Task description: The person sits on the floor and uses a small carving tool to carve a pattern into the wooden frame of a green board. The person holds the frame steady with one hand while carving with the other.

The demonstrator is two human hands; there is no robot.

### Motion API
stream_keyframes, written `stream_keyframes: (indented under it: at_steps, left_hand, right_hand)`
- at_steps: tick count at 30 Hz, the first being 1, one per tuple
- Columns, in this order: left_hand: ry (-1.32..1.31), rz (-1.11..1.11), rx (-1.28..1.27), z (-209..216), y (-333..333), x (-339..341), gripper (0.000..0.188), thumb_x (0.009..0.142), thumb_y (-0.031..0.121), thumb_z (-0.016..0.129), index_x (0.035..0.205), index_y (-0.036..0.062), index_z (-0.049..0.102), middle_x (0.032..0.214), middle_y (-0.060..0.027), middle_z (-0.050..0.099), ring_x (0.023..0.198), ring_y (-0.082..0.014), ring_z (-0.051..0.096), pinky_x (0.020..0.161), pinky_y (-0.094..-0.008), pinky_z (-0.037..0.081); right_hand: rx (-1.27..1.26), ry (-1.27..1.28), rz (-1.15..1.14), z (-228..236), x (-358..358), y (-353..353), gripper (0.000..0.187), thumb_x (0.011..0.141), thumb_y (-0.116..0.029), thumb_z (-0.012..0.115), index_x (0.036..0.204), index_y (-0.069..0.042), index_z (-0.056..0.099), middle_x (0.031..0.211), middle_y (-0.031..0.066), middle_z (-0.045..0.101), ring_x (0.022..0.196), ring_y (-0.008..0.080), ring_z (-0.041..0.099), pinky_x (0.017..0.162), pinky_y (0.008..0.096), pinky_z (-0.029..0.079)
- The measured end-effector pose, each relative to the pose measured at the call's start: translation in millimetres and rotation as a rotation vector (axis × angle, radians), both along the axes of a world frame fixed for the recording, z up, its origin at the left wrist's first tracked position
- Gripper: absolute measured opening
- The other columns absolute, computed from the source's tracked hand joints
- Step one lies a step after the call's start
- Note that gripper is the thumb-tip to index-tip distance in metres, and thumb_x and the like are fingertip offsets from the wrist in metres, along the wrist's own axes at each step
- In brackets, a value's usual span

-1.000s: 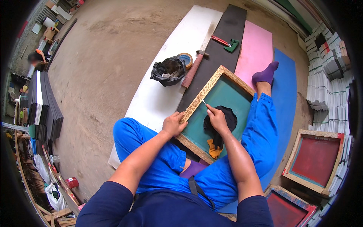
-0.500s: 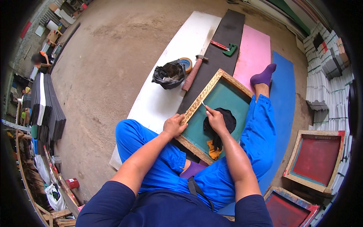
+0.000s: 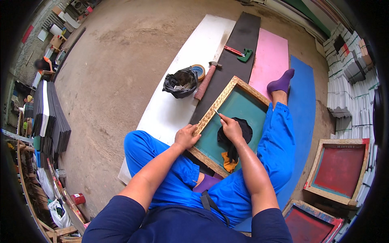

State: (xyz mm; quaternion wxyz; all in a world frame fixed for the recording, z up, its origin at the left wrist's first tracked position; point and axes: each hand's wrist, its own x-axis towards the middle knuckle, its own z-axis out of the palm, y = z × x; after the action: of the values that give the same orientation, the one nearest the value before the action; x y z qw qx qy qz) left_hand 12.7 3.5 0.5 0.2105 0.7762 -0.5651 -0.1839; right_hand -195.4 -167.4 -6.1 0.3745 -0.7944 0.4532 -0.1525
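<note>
A rectangular frame of mottled light wood (image 3: 216, 105), fitted with a flat teal panel (image 3: 243, 104), is set slantwise in front of the seated person, between the legs in bright blue trousers (image 3: 277, 143). Its left corner is clasped by the left hand (image 3: 187, 137), with the fingers curled over the bar. In the right hand (image 3: 231, 129) a thin pale stick-like tool (image 3: 217, 113) is pinched, its tip held at the inner edge of the upper-left bar; what the tool is cannot be told. Beside that hand, a crumpled black cloth (image 3: 245, 128) is laid on the panel, with an orange-yellow cloth (image 3: 229, 164) below it.

Beyond the frame, a hammer with a reddish wrapped handle (image 3: 206, 82) is seen lying next to a brown roll of tape (image 3: 203, 73) and an open black plastic bag (image 3: 182, 93). Farther up, a red cutter (image 3: 234, 51) and a green C-shaped tool (image 3: 244, 58) are placed on a long black board (image 3: 245, 32), which is flanked by white (image 3: 162, 115) and pink boards (image 3: 269, 60). At the far right, a red-panelled wooden frame (image 3: 314, 164) is propped near stacked white sheets (image 3: 340, 95).
</note>
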Motion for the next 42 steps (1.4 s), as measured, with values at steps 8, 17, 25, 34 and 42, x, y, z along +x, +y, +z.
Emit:
stream_keyframes:
  at_steps: [8,17,25,34,42]
  left_hand:
    - [0.016,-0.012,-0.001,2.1,-4.4,-4.3,0.055,0.088,0.041,0.076,0.133,0.0097,0.070,0.113,-0.0101,0.071,0.098,-0.0337,0.072,0.087,-0.0447,0.059]
    - [0.008,-0.022,-0.052,-1.9,-4.4,-2.7,0.055,0.087,0.040,0.077,0.133,0.0095,0.070,0.109,-0.0103,0.071,0.093,-0.0339,0.072,0.082,-0.0448,0.059]
    - [0.033,-0.022,-0.060,-2.7,-3.6,-1.2,0.056,0.087,0.039,0.078,0.133,0.0082,0.069,0.110,-0.0107,0.070,0.092,-0.0335,0.072,0.081,-0.0445,0.059]
    - [0.043,-0.029,-0.100,0.9,-4.9,-6.1,0.055,0.085,0.033,0.080,0.130,0.0033,0.069,0.101,-0.0135,0.070,0.087,-0.0344,0.072,0.077,-0.0440,0.059]
    - [0.044,-0.003,-0.096,0.5,4.3,-6.5,0.053,0.086,0.035,0.080,0.129,0.0053,0.070,0.103,-0.0122,0.070,0.088,-0.0344,0.072,0.078,-0.0442,0.059]
  right_hand:
    - [0.201,0.109,-0.051,37.6,-3.5,-7.5,0.036,0.104,-0.034,0.060,0.138,-0.029,0.070,0.115,0.0232,0.075,0.108,0.0429,0.072,0.095,0.0519,0.056]
    - [-0.004,0.240,-0.021,61.8,-4.8,-3.1,0.035,0.103,-0.033,0.059,0.135,-0.028,0.072,0.104,0.0234,0.076,0.098,0.0437,0.073,0.088,0.0541,0.058]
    - [-0.050,0.332,0.032,69.5,3.7,-5.5,0.038,0.103,-0.029,0.057,0.139,-0.027,0.069,0.098,0.0263,0.075,0.093,0.0448,0.074,0.082,0.0559,0.059]
    - [0.057,0.273,0.004,52.9,3.7,3.8,0.042,0.104,-0.029,0.055,0.146,-0.026,0.063,0.099,0.0245,0.076,0.091,0.0434,0.075,0.082,0.0564,0.059]
    - [0.013,0.181,0.014,29.2,-9.1,4.6,0.040,0.105,-0.026,0.060,0.144,-0.021,0.066,0.093,0.0203,0.077,0.087,0.0436,0.075,0.080,0.0503,0.059]
